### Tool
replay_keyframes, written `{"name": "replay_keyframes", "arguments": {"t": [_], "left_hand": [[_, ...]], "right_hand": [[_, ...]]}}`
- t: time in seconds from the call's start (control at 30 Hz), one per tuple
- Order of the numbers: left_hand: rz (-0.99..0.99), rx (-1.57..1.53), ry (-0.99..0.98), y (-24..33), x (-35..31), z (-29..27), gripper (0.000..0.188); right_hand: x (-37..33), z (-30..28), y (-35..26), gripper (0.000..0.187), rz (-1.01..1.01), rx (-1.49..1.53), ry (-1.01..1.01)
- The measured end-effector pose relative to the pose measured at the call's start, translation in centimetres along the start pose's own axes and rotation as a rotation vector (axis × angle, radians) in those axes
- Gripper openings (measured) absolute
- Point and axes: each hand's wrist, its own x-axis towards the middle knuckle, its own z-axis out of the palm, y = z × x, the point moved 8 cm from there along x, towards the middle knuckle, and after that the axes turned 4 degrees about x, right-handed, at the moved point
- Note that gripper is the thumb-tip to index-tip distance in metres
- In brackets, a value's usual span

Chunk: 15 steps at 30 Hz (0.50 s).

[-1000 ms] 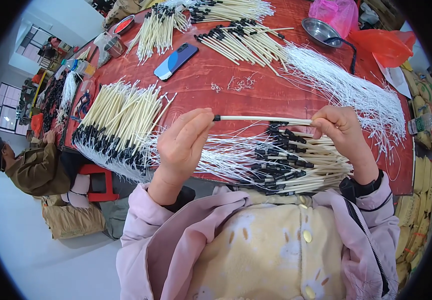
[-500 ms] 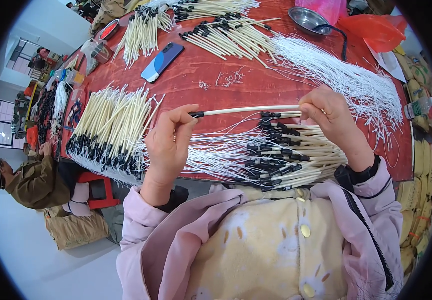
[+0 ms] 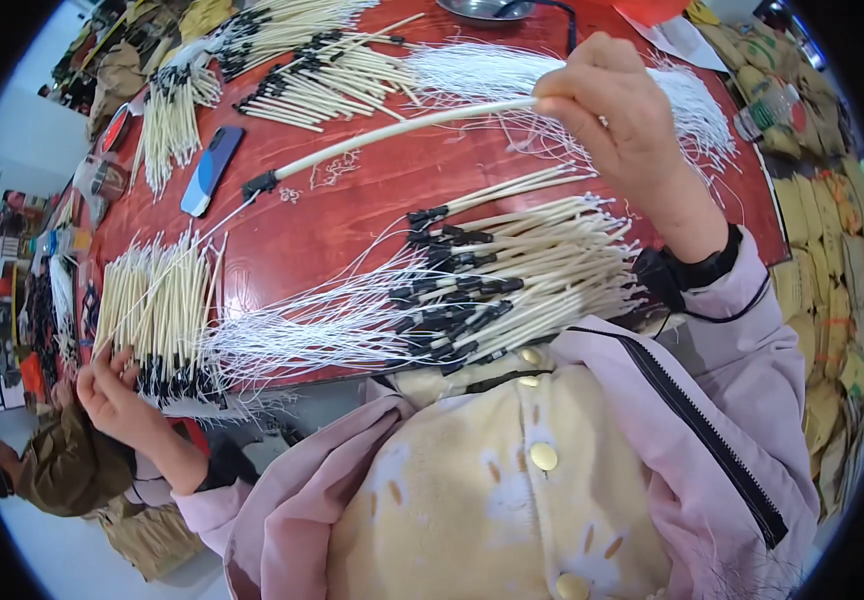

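Note:
My right hand (image 3: pixel 617 110), raised over the far right of the table, pinches one end of a slim cream-coloured tube (image 3: pixel 402 128). The tube bows slightly, its black-wrapped end (image 3: pixel 260 185) toward the left. From that end a thin white string (image 3: pixel 222 222) runs down left to my left hand (image 3: pixel 127 405), whose fingers are closed at the string, beside a bundle of tubes (image 3: pixel 157 300). Below the held tube lies a pile of similar tubes (image 3: pixel 552 265) with black ends, their white strings (image 3: pixel 322 320) trailing left across the table.
On the red table (image 3: pixel 272 240) are a blue phone (image 3: pixel 214 170), further tube bundles (image 3: pixel 332 80), a heap of white strings (image 3: pixel 492 75) and a metal bowl (image 3: pixel 487 10). A seated person (image 3: pixel 62 465) is at the left. Stacked yellow sacks (image 3: pixel 822 240) line the right.
My left hand has left the tube's black end and moved down left along the string. My right hand has risen with the tube, which now tilts and bends. The view has shifted right.

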Motion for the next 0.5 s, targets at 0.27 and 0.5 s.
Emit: {"name": "replay_keyframes", "arguments": {"t": [0.27, 0.5], "left_hand": [[-0.155, 0.206, 0.102, -5.3, -0.5, -7.8, 0.014], [-0.156, 0.479, 0.086, -3.6, -2.4, -7.5, 0.013]], "right_hand": [[-4.6, -2.8, -1.4, 0.011, 0.024, 0.032, -0.059], [-8.9, -1.2, -0.4, 0.017, 0.120, 0.107, -0.246]]}}
